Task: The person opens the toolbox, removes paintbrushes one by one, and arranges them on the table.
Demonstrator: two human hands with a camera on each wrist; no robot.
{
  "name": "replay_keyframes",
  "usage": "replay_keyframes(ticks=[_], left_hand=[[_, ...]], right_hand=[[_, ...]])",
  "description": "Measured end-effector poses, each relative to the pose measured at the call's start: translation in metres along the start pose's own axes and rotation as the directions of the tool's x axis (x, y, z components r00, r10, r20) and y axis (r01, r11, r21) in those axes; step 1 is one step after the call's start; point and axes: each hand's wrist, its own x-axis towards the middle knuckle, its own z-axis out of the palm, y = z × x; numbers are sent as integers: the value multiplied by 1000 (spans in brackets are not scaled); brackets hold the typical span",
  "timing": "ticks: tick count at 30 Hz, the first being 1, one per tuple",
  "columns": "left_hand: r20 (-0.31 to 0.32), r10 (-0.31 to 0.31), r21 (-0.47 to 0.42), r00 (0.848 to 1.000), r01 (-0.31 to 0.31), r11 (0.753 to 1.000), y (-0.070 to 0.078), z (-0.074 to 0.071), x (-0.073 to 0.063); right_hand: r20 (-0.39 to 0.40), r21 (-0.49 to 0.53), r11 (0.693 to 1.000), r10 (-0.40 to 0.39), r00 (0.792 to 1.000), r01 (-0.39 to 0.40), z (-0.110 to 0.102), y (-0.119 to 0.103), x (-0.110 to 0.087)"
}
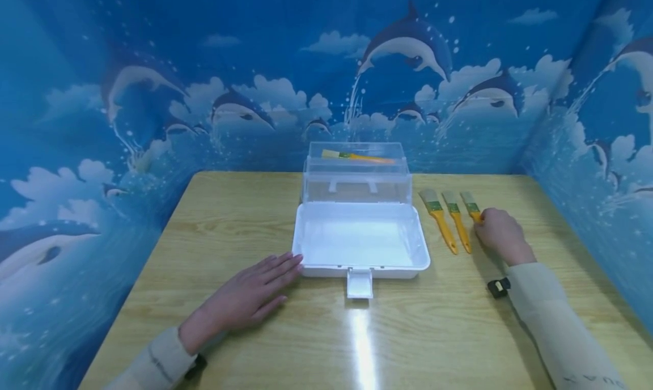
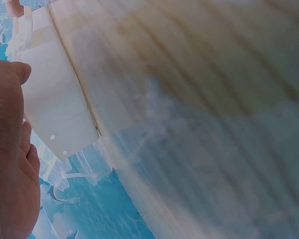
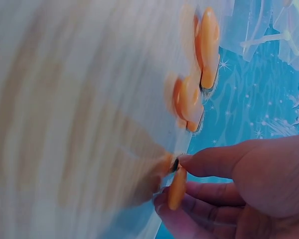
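Note:
My right hand [image 1: 499,231] pinches the orange handle of the rightmost paintbrush [image 1: 471,204], its pale bristles pointing away from me. In the right wrist view the thumb and fingers close round that handle [image 3: 177,189]. Two more paintbrushes, a middle one [image 1: 456,220] and a wider one [image 1: 440,220], lie side by side to its left. My left hand [image 1: 250,293] lies flat with straight fingers, fingertips at the near left corner of a white plastic box [image 1: 357,271]. The box stands with its clear lid [image 1: 357,180] raised and its front latch [image 1: 360,285] hanging down.
Another paintbrush [image 1: 357,156] with an orange handle shows in the raised lid. The wooden table [image 1: 245,208] ends at a blue dolphin-printed backdrop [image 1: 285,55] behind and on both sides. Bare tabletop lies in front of the box.

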Motion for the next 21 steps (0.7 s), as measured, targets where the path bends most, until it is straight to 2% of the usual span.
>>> replay_keyframes(ticks=[6, 16, 21], left_hand=[[-8, 5, 9, 1000, -5, 1000, 0, 2, -1], [12, -10, 11, 1000, 10, 1000, -1, 2, 0], [0, 1, 6, 1000, -1, 1000, -1, 1, 1]], right_hand=[[40, -8, 1000, 10, 999, -10, 2, 0, 3], [33, -7, 1000, -11, 999, 12, 1, 3, 5], [63, -1, 1000, 6, 998, -6, -3, 1, 5]])
